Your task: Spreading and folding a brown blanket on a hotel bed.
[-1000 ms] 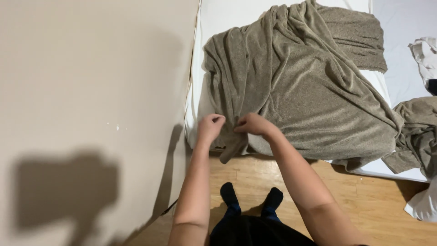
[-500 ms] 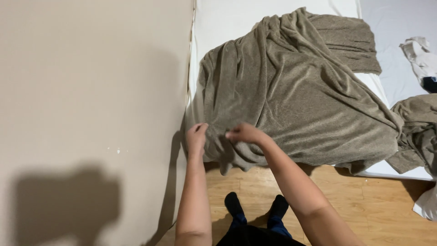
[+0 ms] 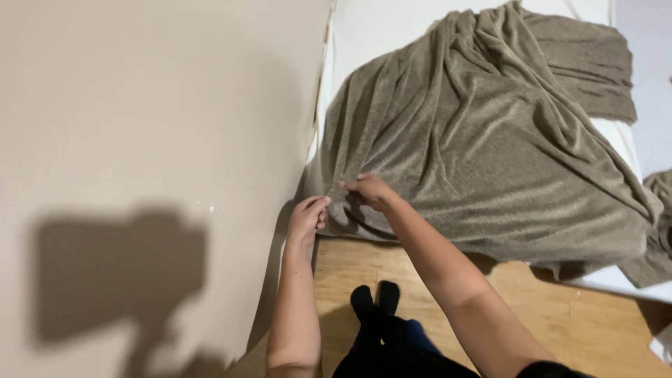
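Both hands at the blanket's near corner, beside the wall

The grey-brown blanket (image 3: pixel 483 140) covers the white mattress (image 3: pixel 371 31) from 12 to 3 o'clock, its corner at centre. The right hand (image 3: pixel 369 190) pinches that edge; the left hand (image 3: pixel 308 217), at 7 o'clock of it, seems closed on the hem, partly hidden. A light pinch could let the corner drop onto the wooden floor (image 3: pixel 560 315).
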